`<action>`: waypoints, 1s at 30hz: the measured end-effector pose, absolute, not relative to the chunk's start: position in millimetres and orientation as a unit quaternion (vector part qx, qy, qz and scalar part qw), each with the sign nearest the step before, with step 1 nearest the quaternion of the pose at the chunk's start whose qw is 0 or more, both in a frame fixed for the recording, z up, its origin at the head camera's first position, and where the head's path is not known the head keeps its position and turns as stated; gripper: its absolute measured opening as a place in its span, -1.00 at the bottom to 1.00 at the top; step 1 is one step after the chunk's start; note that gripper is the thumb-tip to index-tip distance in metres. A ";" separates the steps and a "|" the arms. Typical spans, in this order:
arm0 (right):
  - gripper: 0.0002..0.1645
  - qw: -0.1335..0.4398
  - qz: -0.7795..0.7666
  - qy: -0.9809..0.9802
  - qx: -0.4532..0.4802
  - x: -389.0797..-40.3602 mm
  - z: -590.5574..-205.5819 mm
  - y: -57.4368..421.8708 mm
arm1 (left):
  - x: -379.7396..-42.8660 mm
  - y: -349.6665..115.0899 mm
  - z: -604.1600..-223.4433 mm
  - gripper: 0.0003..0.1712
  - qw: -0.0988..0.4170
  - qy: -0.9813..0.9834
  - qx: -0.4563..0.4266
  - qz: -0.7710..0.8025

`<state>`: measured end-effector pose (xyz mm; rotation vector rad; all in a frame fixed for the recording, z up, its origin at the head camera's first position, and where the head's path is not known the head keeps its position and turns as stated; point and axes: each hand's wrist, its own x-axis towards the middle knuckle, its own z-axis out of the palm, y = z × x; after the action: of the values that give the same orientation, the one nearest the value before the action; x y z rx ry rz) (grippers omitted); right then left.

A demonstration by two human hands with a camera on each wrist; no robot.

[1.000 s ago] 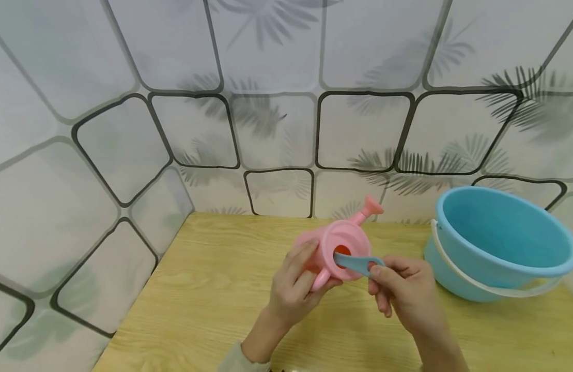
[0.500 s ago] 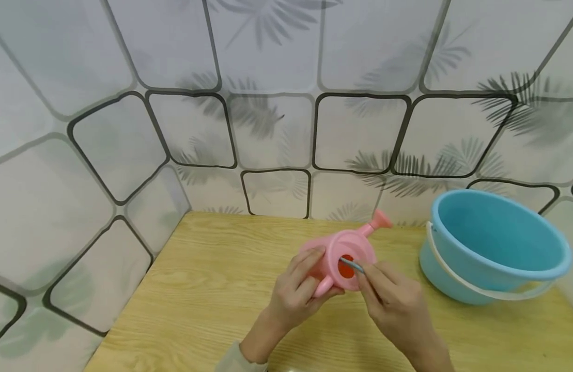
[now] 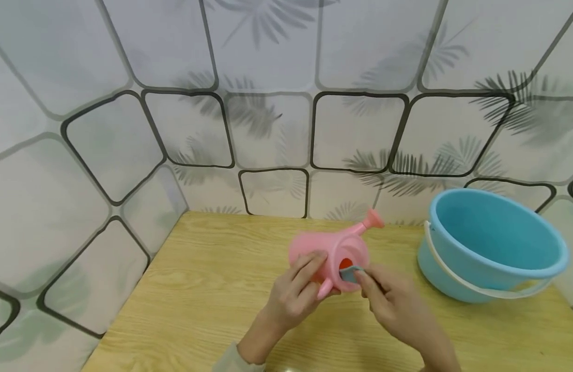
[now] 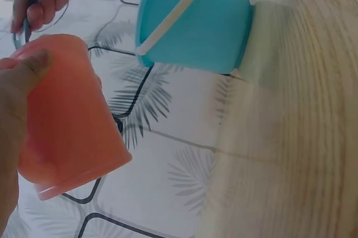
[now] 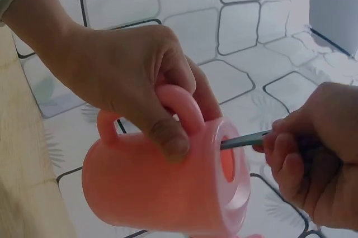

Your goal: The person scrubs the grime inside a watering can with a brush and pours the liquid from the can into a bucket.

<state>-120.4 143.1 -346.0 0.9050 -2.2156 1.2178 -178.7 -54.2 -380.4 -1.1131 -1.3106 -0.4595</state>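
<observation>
L hand (image 3: pixel 291 294) grips pink plastic watering can (image 3: pixel 309 244), tilted over yellow wood-grain table (image 3: pixel 193 294); R hand (image 3: pixel 398 305) pinches flat blue-grey plastic tool (image 5: pixel 246 138), tip in can's mouth. Can prob. light, stiff, slick if wet; best held by handle (image 5: pixel 191 109) & body.

Watering can (image 3: pixel 313 243) is pink, bucket (image 3: pixel 474 273) lt blue w/ wht handle (image 3: pixel 500 294), wall (image 3: pixel 272 62) gry leaf-print

Blue tool (image 3: pixel 351 274): tip is hiding inside the pink watering can (image 3: pixel 309 244), beyond the right fingers (image 3: pixel 374 293), which are partly covering its handle.
Tabletop (image 3: pixel 198 299): running off the head view's bottom edge, below the left fingers (image 3: pixel 309 264).
</observation>
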 end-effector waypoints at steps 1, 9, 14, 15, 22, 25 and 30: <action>-0.83 0.200 0.500 -0.785 0.306 -122.7 -347.0 144.9 | -178.5 -54.1 -381.4 -0.48 0.629 -0.575 -0.478 -0.213; -0.77 0.126 0.697 -0.691 0.142 -121.6 -339.8 141.2 | -178.3 -53.7 -380.0 -0.49 0.635 -0.574 -0.440 -0.271; -0.80 0.132 0.715 -0.655 0.205 -116.2 -337.8 144.7 | -175.7 -44.4 -378.0 -0.45 0.638 -0.573 -0.415 -0.303; -0.79 0.139 0.725 -0.640 0.214 -115.9 -337.7 146.7 | -175.2 -42.3 -377.7 -0.45 0.638 -0.573 -0.414 -0.305; -0.78 0.139 0.782 -0.585 0.163 -114.1 -338.2 148.0 | -176.4 -39.8 -375.1 -0.46 0.630 -0.578 -0.414 -0.313; -0.78 0.149 0.791 -0.573 0.155 -114.3 -338.7 147.1 | -177.3 -43.7 -374.3 -0.46 0.625 -0.579 -0.414 -0.321; -0.71 0.186 0.685 -0.648 0.276 -120.5 -341.8 156.6 | -177.9 -49.7 -373.3 -0.46 0.625 -0.580 -0.420 -0.310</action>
<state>-120.5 156.6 -341.8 0.7779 -1.8264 1.9280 -177.9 -49.7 -373.3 -0.9633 -1.3305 -0.7120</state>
